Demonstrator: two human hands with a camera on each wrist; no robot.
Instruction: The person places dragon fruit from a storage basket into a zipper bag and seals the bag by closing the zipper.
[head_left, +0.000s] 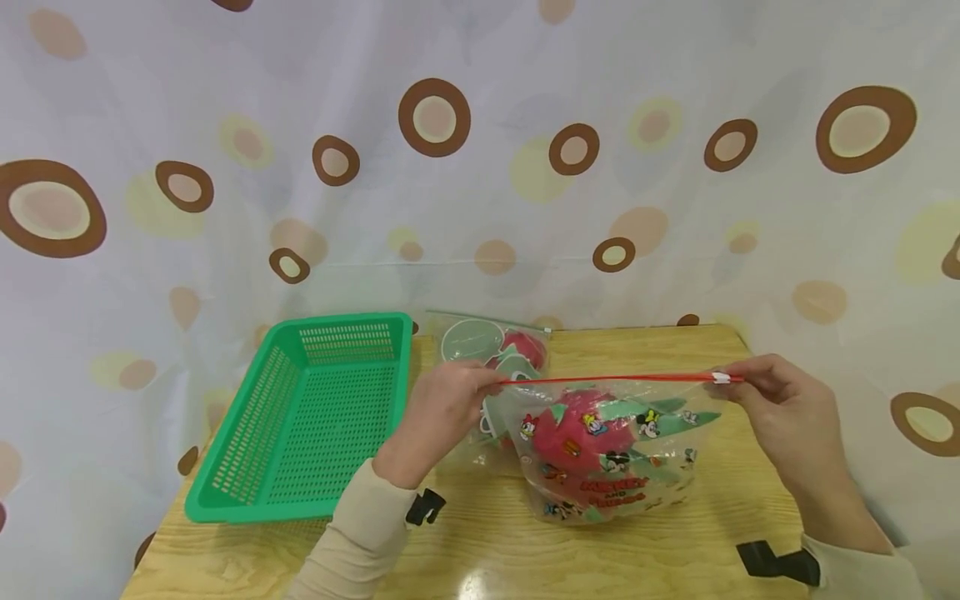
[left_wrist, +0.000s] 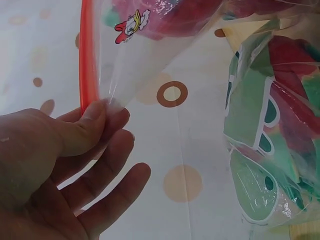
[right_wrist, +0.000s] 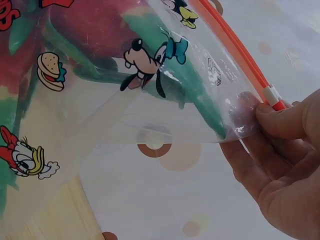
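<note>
A clear zip bag (head_left: 611, 450) printed with cartoon characters has a red zip strip along its top and red and green contents inside. My left hand (head_left: 446, 408) pinches its upper left corner between thumb and forefinger, the other fingers spread, as the left wrist view shows. At the other top corner my right hand (head_left: 795, 408) pinches the bag beside the white slider (right_wrist: 271, 96). The strip runs nearly level between both hands, with the bag hanging below it. Behind lies a second clear zip bag (head_left: 468, 340) with green and white print, partly hidden by the left hand and front bag.
On the left of the wooden table (head_left: 510, 554) stands a green plastic basket (head_left: 405, 367) with slotted walls. A white curtain (head_left: 495, 192) patterned with brown rings and pale dots hangs behind the table's back edge.
</note>
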